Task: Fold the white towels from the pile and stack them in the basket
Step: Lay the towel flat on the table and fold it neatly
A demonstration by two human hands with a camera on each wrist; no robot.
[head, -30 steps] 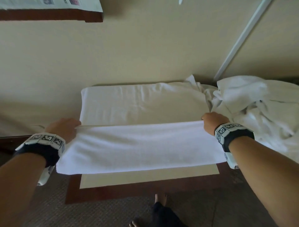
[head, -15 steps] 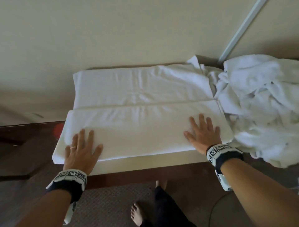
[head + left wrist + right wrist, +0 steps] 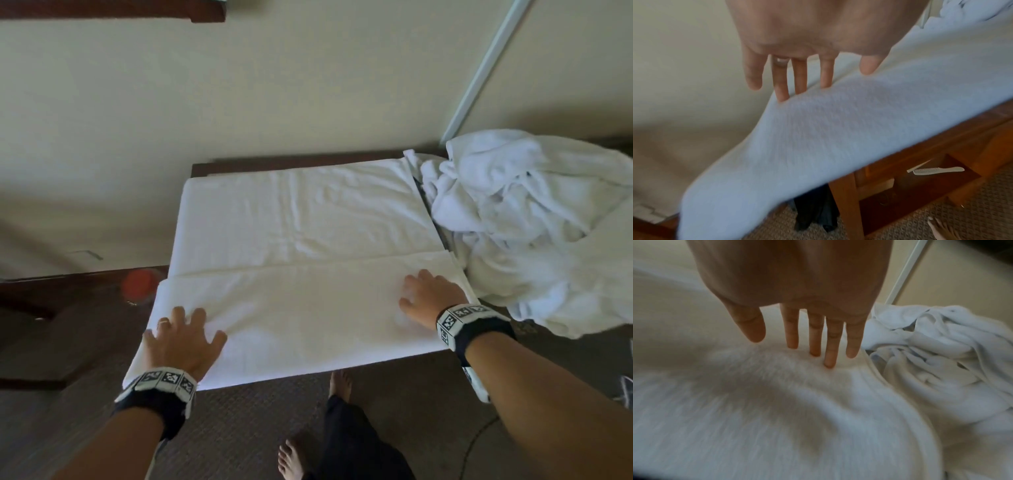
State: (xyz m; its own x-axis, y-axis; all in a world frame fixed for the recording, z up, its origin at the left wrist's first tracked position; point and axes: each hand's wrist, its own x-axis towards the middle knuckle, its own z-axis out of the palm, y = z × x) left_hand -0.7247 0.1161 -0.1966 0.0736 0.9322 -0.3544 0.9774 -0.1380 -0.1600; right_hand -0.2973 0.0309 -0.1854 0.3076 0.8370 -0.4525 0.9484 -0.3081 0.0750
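A white towel [image 3: 301, 253] lies spread over a small wooden table [image 3: 294, 160], its near strip folded over towards the far side. My left hand [image 3: 181, 337] presses flat on the near left corner of that strip, fingers straight and spread [image 3: 781, 81]. My right hand [image 3: 428, 296] presses flat on the strip's right end, fingers straight [image 3: 830, 344]. A rumpled pile of white towels [image 3: 534, 226] lies just right of the table. No basket is in view.
A cream wall stands right behind the table. An orange-red round object [image 3: 138, 285] sits on dark furniture to the left. My bare feet [image 3: 291, 459] are on the carpet below the table's near edge. A white comb [image 3: 937, 170] lies on the shelf under the table.
One second ago both hands held the towel's near edge lifted. They laid it down as a fold, and now press flat on it, slid slightly back towards me.
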